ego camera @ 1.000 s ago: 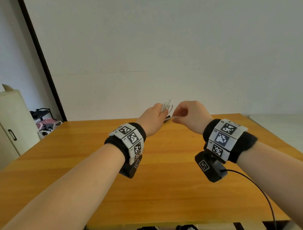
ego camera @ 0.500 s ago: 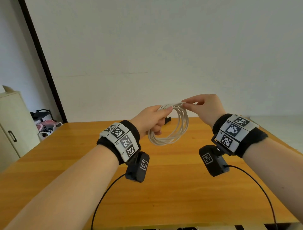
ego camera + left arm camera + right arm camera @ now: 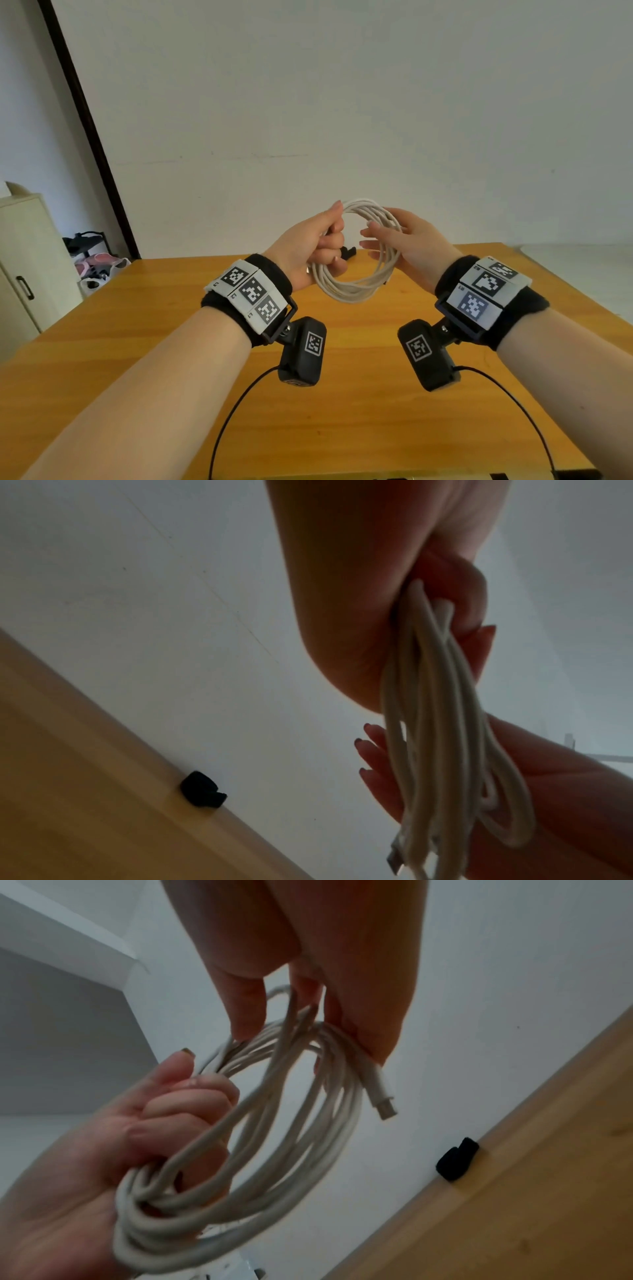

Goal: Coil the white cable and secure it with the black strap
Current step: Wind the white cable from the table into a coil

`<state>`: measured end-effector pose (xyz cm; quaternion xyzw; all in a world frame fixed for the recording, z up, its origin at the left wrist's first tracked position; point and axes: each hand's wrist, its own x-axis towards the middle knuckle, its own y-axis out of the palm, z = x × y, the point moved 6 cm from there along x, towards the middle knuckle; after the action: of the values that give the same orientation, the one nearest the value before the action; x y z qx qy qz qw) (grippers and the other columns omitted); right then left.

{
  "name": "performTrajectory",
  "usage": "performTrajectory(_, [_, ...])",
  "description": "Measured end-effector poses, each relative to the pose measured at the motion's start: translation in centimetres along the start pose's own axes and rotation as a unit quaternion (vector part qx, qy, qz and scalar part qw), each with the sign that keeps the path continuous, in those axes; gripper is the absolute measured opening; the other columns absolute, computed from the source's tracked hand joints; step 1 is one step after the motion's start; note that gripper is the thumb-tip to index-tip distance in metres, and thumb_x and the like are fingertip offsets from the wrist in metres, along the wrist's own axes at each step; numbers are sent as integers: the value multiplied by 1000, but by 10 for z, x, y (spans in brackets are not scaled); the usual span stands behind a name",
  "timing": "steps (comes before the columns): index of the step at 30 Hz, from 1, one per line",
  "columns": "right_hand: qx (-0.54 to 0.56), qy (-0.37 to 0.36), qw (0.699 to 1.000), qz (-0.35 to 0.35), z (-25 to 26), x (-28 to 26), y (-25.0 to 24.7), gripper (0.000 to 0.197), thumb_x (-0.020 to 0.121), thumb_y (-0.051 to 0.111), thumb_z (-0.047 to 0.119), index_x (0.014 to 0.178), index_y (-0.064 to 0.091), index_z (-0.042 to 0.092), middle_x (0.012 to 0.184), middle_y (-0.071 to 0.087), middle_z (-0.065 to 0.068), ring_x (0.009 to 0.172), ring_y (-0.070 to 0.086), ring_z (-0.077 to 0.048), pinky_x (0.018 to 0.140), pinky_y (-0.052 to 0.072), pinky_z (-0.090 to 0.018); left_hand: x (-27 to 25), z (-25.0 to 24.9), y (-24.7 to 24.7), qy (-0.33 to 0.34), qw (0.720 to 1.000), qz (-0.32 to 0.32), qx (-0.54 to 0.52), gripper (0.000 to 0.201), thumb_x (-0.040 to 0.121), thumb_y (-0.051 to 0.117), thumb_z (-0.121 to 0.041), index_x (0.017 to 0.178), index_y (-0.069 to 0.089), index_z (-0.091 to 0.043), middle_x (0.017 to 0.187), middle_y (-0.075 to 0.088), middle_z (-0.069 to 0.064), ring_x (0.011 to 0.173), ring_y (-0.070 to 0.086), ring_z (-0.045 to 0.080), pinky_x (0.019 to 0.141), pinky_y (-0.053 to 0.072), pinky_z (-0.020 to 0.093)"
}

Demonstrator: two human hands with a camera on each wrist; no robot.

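Left hand [image 3: 310, 245] grips white cable [image 3: 356, 291]; right hand [image 3: 407, 240] seemingly flat against it.

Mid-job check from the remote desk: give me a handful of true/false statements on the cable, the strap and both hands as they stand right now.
1. The white cable is wound into a coil of several loops, held above the table. True.
2. The black strap is already wrapped around the coil. False: it lies on the table by its far edge, apart from the cable.
3. The left hand grips one side of the coil with curled fingers. True.
4. The right hand is clenched in a fist around the strap. False: its fingers are nearly straight against the coil's other side.
5. A cable plug sticks out free near the right hand. True.
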<state>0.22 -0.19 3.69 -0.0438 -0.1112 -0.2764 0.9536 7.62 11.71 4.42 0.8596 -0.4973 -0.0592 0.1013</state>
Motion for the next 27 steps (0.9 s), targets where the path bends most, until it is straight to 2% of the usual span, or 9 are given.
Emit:
performTrajectory(3, [63,12,998,4,-2,1,0,38,87,62,8,125,53,6,99,66,-14,91,66,-30,91,52,-44,1,-1,2,2,1000,6,-24,41,95,42,-45,65,41,-18,44,24,-10,28,19,4,41,36,17])
performTrajectory(6, [130,30,991,21,-2,1,-1,34,88,60,6,122,56,3,85,62,-9,69,57,-20,77,51,-36,0,-1,0,1,1000,-2,-17,39,95,43,-45,67,43,-18,45,24,-9,29,20,4,43,38,18])
performTrajectory(9, [181,35,982,42,-1,0,-2,23,91,55,7,113,60,4,74,52,-4,59,44,-14,61,43,-28,1,-2,-7,25,997,-58,51,33,95,44,-43,81,49,-15,49,29,-8,31,24,4,48,38,22])
performTrajectory(11, [190,31,981,38,-1,1,-2,18,93,52,8,109,61,5,71,48,-3,56,40,-12,57,39,-25,3,-4,-10,55,987,-93,122,32,96,42,-43,91,50,-13,56,33,-5,33,27,5,51,39,25])
performTrajectory(14, [182,22,983,29,0,2,-1,15,95,49,9,103,62,7,70,47,-2,53,40,-11,53,39,-22,6,-4,-12,82,975,-118,172,31,96,42,-43,89,51,-14,62,38,-1,36,32,6,53,42,28])
performTrajectory(18, [174,9,985,16,4,6,-4,14,95,50,11,100,61,5,70,47,-3,51,40,-9,46,39,-18,8,-6,-17,70,950,-125,278,34,97,40,-44,87,56,-16,74,48,-1,61,49,11,75,55,41])
performTrajectory(21, [133,-10,991,-7,6,12,-7,18,95,50,13,106,60,2,70,45,-3,46,35,-7,43,34,-17,12,-11,-15,72,913,-113,384,34,100,36,-36,108,56,-10,93,58,0,72,57,10,67,52,30])
performTrajectory(23, [110,-16,994,-15,5,16,-6,21,95,51,14,108,60,0,69,44,-3,44,34,-6,43,33,-17,15,-15,-12,76,910,-105,394,28,100,39,-26,120,49,-9,99,60,1,73,60,9,65,53,25])
performTrajectory(27, [123,-13,992,-33,3,22,-5,23,96,49,14,111,60,1,69,44,-4,44,34,-7,42,32,-18,22,-19,-8,91,927,-94,351,26,100,39,-23,117,50,-7,84,55,-1,67,58,9,67,56,27])
